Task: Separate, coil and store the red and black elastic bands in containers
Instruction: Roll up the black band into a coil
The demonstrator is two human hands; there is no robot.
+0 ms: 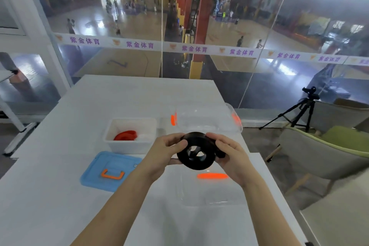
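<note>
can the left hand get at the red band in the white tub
Not yet, probably: left hand and right hand both grip the black coil. The white tub with the red band is uncovered; once freed, likely yes.

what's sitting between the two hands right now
The coiled black elastic band, seen in the head view: the left hand grips one side and the right hand grips the other.

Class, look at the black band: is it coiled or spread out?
Coiled. The black band forms a thick roll with a hole in its middle, held between the left hand and right hand.
</note>
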